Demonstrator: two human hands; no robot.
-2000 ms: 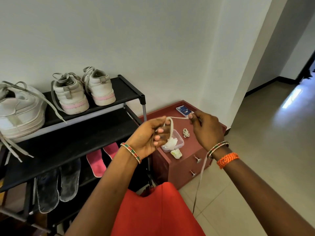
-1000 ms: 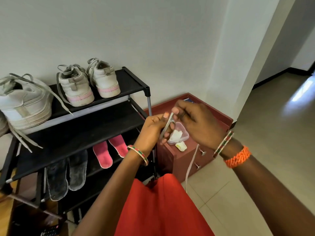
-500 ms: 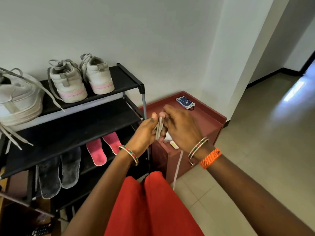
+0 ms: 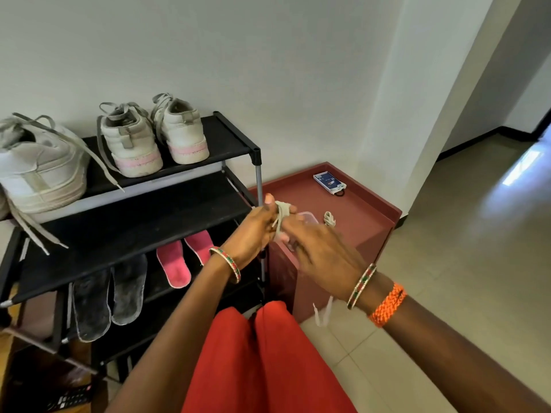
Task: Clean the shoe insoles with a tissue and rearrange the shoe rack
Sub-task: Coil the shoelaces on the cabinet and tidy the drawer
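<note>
My left hand (image 4: 258, 231) pinches a bundle of grey shoelace (image 4: 281, 211) wound around its fingers, in front of the black shoe rack (image 4: 149, 222). My right hand (image 4: 320, 248) is blurred just right of it, fingers curled on the lace; the loose lace end (image 4: 323, 311) dangles below my right wrist. Two pink insoles (image 4: 185, 260) and two dark grey insoles (image 4: 108, 296) lie on the rack's lower shelf. A clear plastic container (image 4: 307, 217) is mostly hidden behind my hands.
Pink-soled white sneakers (image 4: 155, 135) and a bigger white sneaker (image 4: 38, 165) stand on the top shelf. A red cabinet (image 4: 357, 216) beside the rack carries a small blue box (image 4: 329, 182) and a second coiled lace (image 4: 329, 219). Tiled floor extends to the right.
Over two seconds the long lace stretched between my hands has been wound into a bundle on my left fingers. My right hand has dropped lower, and the hanging tail is much shorter.
</note>
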